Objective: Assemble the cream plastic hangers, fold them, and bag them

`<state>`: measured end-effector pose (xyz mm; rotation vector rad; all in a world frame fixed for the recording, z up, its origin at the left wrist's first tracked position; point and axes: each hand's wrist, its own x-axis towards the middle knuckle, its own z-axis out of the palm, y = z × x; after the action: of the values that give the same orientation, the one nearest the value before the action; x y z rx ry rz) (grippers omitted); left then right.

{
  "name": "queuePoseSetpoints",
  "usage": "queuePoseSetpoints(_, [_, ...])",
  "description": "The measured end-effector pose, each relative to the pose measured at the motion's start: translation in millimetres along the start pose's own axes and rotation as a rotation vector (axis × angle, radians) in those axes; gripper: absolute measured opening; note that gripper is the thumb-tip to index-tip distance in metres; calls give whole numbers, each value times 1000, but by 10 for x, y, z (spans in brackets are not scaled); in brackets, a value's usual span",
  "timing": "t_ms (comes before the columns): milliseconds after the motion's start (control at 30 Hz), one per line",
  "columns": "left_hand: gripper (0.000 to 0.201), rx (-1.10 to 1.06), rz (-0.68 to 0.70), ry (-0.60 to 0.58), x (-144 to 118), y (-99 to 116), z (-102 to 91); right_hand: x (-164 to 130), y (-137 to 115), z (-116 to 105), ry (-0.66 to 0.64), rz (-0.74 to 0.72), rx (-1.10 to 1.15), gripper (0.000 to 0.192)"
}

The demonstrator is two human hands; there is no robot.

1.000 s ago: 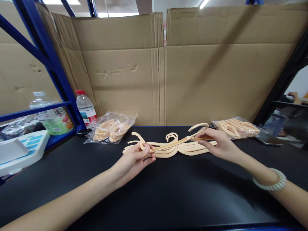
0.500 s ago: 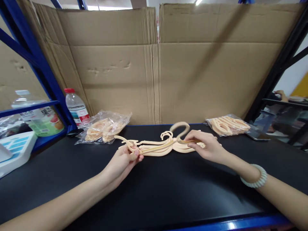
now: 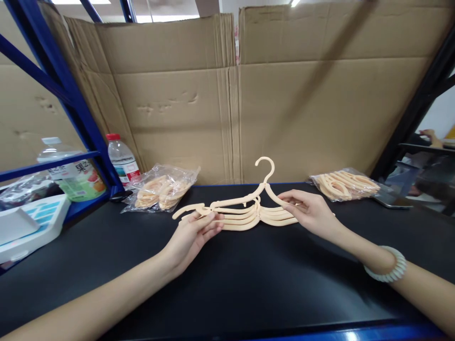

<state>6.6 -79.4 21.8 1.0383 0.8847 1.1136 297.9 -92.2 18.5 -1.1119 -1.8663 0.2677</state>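
The left hand [image 3: 194,232] pinched the left arm of a cream plastic hanger [image 3: 249,195], and the right hand [image 3: 307,210] closed its grip on the right arm, so both grips were clamped on the hanger. It stood upright, hook at the top, just above a stack of hangers [image 3: 249,219] lying flat between the hands. A pale beaded bracelet [image 3: 389,267] ringed the right wrist.

The black surface [image 3: 227,284] carried a clear bag of hangers [image 3: 161,189] to the left and a second bag of hangers [image 3: 346,184] to the right, both near the back edge. Flattened cardboard [image 3: 302,104] walled the rear. Blue shelving [image 3: 67,94] rose at the left, with a red-capped water bottle [image 3: 121,162] beside it, a green-labelled bottle [image 3: 71,173] behind the rail and a white tray [image 3: 30,225] in front.

Half a second before, the hanger had lain tilted low over the stack, its hook leaning forward; by now it had been lifted to stand vertical.
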Motion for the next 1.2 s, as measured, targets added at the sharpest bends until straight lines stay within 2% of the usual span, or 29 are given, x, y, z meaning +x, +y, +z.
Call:
queuePoseSetpoints(67, [7,242,72,-145,-117,-32,24,10,-3,-35,-1,-4,-11,21])
queuePoseSetpoints(133, [6,546,282,-358,-279,-68,76,17,-30,-73,-52,-24,-39,21])
queuePoseSetpoints(200, [19,695,453,-626,-435,-91,135,18,-70,-96,-140,-47,-74,19])
queuePoseSetpoints(267, [27,690,596,-635,-527,-84,168,13,-104,-96,-227,-48,-110,17])
queuePoseSetpoints(333, [35,788,644,-651,-533,-56,156,1,-113,-84,-307,-35,-142,14])
queuePoseSetpoints(467, [36,1213,758,-654,-408,-26,63,-25,-61,-72,-457,-26,-220,10])
queuePoseSetpoints(567, [30,1473,814,-656,-354,-55,37,-27,-25,-82,-507,-44,-307,8])
queuePoseSetpoints(667, [28,1560,811,-631,-353,-73,59,-15,-27,-99,-533,-64,-362,6])
queuePoseSetpoints(833, [29,1586,749,-627,-361,-55,73,-24,-70,-124,-544,-72,-437,5])
queuePoseSetpoints(900, [34,1598,726,-617,-364,-66,44,-63,-87,-94,-507,-68,-451,20])
queuePoseSetpoints(1033, [68,1622,673,-626,-341,-120,-53,-170,-57,89,-531,-10,-556,67])
queuePoseSetpoints(1100, [76,1640,634,-651,-281,-133,-86,-180,2,202,-535,22,-609,71])
queuePoseSetpoints(1200, [81,1684,554,-690,-106,-108,-87,-80,123,329,-506,27,-653,65])
